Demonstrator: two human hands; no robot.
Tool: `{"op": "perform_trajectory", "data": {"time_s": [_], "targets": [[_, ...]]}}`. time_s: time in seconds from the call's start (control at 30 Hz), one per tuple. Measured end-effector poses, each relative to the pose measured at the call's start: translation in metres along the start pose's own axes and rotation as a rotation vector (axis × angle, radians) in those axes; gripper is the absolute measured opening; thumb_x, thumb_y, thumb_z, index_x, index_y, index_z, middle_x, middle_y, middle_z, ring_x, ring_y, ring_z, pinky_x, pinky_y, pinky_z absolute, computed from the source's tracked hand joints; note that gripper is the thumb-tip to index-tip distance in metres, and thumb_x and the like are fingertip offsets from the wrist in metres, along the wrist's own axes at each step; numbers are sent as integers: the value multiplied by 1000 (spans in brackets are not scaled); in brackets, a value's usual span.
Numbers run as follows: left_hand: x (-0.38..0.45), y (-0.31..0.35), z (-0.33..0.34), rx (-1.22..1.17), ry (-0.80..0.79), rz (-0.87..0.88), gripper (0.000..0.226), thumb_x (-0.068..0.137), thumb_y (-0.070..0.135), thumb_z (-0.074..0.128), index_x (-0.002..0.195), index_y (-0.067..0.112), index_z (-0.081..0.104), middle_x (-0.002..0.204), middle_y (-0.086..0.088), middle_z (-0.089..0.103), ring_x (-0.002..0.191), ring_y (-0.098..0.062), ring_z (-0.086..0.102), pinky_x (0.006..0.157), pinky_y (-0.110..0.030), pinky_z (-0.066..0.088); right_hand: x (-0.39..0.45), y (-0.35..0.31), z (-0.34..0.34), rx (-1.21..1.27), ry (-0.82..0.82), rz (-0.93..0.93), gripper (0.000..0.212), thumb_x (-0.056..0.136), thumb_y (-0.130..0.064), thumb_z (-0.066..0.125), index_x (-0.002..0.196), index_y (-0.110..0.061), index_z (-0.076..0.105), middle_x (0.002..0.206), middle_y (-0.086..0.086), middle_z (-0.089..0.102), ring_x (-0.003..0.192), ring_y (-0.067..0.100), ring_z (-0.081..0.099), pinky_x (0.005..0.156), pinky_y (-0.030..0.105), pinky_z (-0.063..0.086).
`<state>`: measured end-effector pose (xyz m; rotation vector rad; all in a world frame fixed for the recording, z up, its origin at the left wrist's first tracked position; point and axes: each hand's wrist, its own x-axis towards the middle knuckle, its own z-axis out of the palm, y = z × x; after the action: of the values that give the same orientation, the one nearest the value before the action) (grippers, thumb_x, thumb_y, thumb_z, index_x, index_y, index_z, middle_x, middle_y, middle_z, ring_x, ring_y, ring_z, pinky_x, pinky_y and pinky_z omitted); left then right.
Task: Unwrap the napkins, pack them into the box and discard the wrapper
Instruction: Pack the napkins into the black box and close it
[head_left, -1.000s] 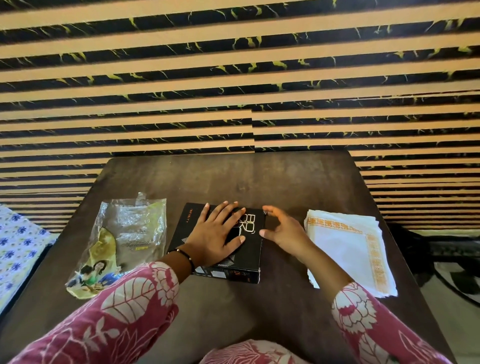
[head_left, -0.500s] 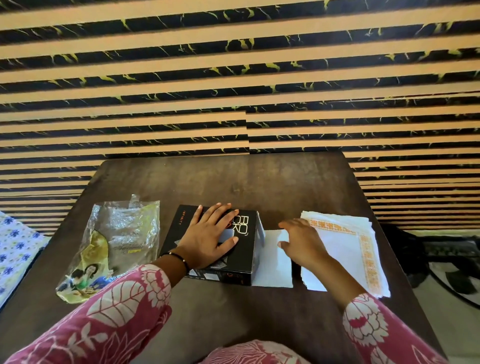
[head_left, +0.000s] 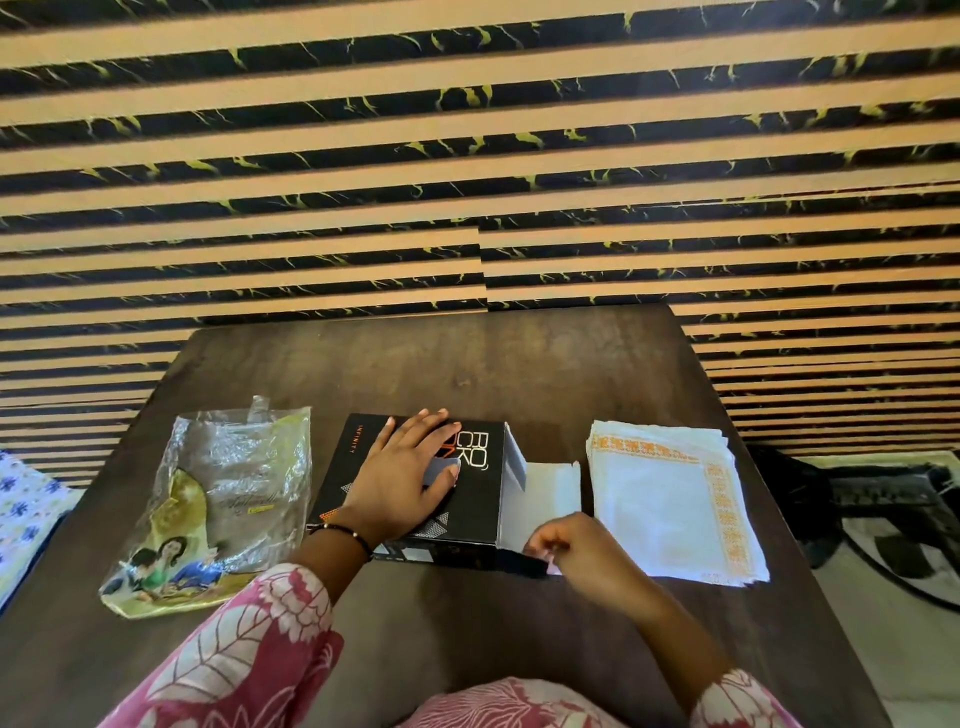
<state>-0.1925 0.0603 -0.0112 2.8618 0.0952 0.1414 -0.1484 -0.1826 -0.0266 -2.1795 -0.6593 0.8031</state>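
A flat black box (head_left: 478, 467) lies in the middle of the dark table (head_left: 519, 364). My left hand (head_left: 410, 478) rests flat on its lid, fingers spread. The box's right end is open, and its white flap (head_left: 553, 486) lies out on the table. My right hand (head_left: 582, 556) is at the near right corner of the box, its fingers pinching a small side flap there. A stack of white napkins (head_left: 660, 493) with orange borders lies to the right of the box. The empty clear and yellow wrapper (head_left: 218, 499) lies to the left.
A striped black and tan wall (head_left: 467, 156) rises behind the table. A blue floral cloth (head_left: 26, 509) shows at the far left. Dark cables and a patterned floor (head_left: 893, 530) lie to the right of the table.
My right hand pulled the box's right end open, laid the white flap out, then drew back to the near right corner. My left hand stayed flat on the lid.
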Motion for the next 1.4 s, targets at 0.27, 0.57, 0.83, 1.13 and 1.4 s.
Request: {"op": "perform_trajectory", "data": {"time_s": [0.27, 0.57, 0.83, 1.13, 1.4], "targets": [[-3, 11, 0, 103, 22, 37, 68, 86, 51, 16, 139, 14, 38, 150, -10, 34, 142, -24, 20, 115, -40, 3, -12, -20, 24, 76, -268, -98, 31, 88, -6, 55, 117, -15, 64, 117, 1, 67, 98, 7, 61, 85, 16, 46], [-26, 29, 5, 253, -192, 269, 111, 69, 87, 26, 147, 11, 1, 155, -15, -6, 143, -27, -11, 114, -53, -7, -9, -14, 27, 497, -311, 94, 43, 86, 12, 42, 93, -20, 69, 100, 1, 70, 100, 14, 64, 94, 32, 46], [-23, 31, 4, 236, -167, 235, 110, 68, 81, 38, 147, 10, 6, 156, -14, -2, 144, -24, -9, 116, -49, -6, 17, -17, 2, 537, -176, 176, 25, 83, 12, 50, 82, -7, 66, 83, 10, 71, 59, 18, 68, 57, 25, 56], [-23, 33, 1, 226, -206, 203, 110, 67, 86, 24, 148, 15, 1, 157, -10, -9, 143, -21, -15, 117, -50, -4, 65, -32, -26, 612, 163, 150, 38, 96, -13, 46, 132, -20, 46, 137, 3, 48, 109, 20, 57, 81, 30, 47], [-27, 36, 0, 218, -204, 201, 109, 69, 82, 35, 148, 16, -1, 156, -8, -9, 143, -19, -16, 115, -47, -8, 81, -51, -18, 364, 101, 73, 31, 97, -8, 37, 122, -23, 47, 117, 3, 56, 102, 16, 51, 74, 24, 44]]}}
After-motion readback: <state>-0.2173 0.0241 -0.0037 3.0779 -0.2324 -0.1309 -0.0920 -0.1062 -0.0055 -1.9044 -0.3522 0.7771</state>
